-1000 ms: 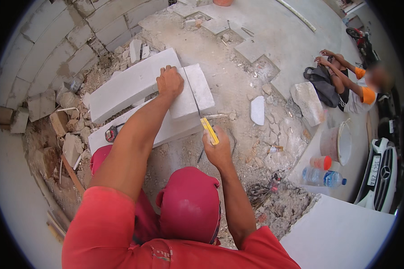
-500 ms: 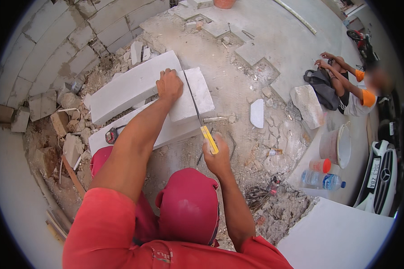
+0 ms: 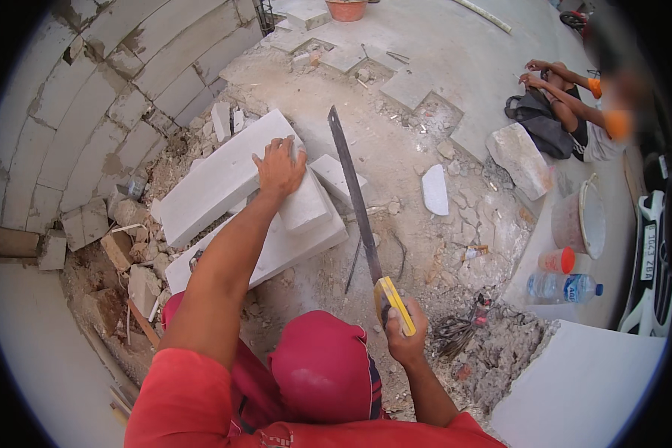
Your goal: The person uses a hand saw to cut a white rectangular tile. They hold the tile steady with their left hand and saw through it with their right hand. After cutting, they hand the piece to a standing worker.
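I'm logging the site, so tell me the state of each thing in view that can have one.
Saw, gripped by right hand, blade clear of the blocks
Left hand, fingers spread, resting on the blocks
Offcut, separated, beside the blocks
Bottle, capped
Jar, red lid on
Bucket, open-topped

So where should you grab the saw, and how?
Best take the saw by its yellow handle, coming from the near side, as the right hand does. The handle is short and thicker, made for fingers to wrap around. The blade is long and thin and points away, so this probably keeps fingers clear of it.
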### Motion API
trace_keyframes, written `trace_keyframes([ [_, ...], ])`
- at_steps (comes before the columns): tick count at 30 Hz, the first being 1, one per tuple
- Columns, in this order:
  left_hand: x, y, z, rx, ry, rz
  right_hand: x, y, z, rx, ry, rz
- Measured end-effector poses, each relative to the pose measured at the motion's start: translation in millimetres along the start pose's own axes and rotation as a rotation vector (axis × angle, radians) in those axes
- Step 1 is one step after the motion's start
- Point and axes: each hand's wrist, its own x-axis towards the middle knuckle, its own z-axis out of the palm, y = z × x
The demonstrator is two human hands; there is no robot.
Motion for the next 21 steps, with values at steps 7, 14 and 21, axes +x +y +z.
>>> trace_keyframes([
  [7, -20.2, -25.8, -49.5, 0.020, -0.501, -0.452, 6.4, 6.4, -0.7, 0.135, 0.107, 0.121],
  [14, -94.0, -74.1, -113.4, -0.093, -0.957, -0.430, 4.2, 7.7, -14.6, 0.058, 0.135, 0.056],
  [21, -32.8, -95.4, -68.0, -0.115, -0.263, -0.176, -4.4, 2.2, 1.3, 0.107, 0.092, 0.091],
])
